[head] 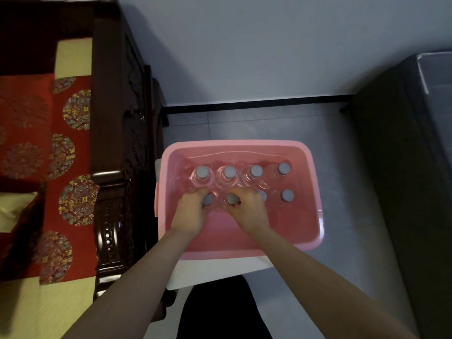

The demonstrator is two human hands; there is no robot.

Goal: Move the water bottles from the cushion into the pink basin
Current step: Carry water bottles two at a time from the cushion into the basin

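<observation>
Bottles (230, 172), eight, one pink basin (234, 143), left hand (190, 214), right hand (247, 212), both gripping

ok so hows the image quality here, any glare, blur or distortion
head view: dim, flat light with soft shadows; the wide angle bows the baseboard and tilts the wood frame, which shows small glints; the clear bottles nearly vanish against the basin, so only their grey caps read clearly; the corners are soft.
</observation>
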